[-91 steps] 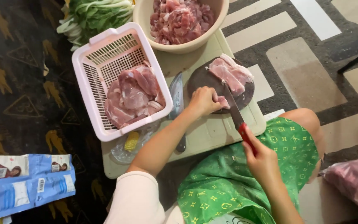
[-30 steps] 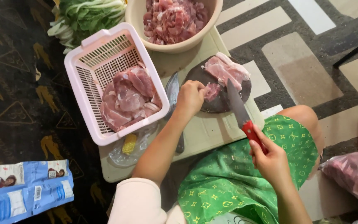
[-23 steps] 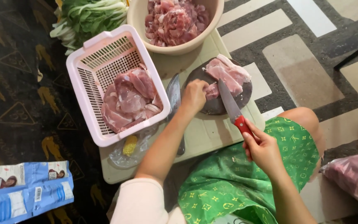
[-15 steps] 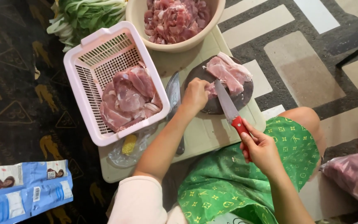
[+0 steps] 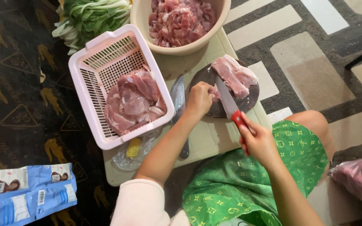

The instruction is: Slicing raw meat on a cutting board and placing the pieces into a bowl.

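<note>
My left hand [image 5: 199, 99] presses down on raw pink meat [image 5: 234, 76] lying on a round dark chopping block [image 5: 249, 100]. In my right hand [image 5: 259, 141] is a red-handled knife [image 5: 229, 106]; its blade rests on the meat just right of my left fingers. A second knife [image 5: 178, 97] with a dark handle lies flat on the low table, left of my left forearm.
A pink slotted basket [image 5: 93, 93] holds meat slabs on the low beige table [image 5: 209, 138]. Behind it stands a tan bowl [image 5: 145, 26] of cut meat, with leafy greens [image 5: 89, 15] at the far left. Blue packets [image 5: 26, 192] lie on the floor; a plastic bag [image 5: 359, 180] sits at right.
My right hand has brought the knife up and left, from the block's right edge onto the meat beside my left fingers. My left hand stays on the meat.
</note>
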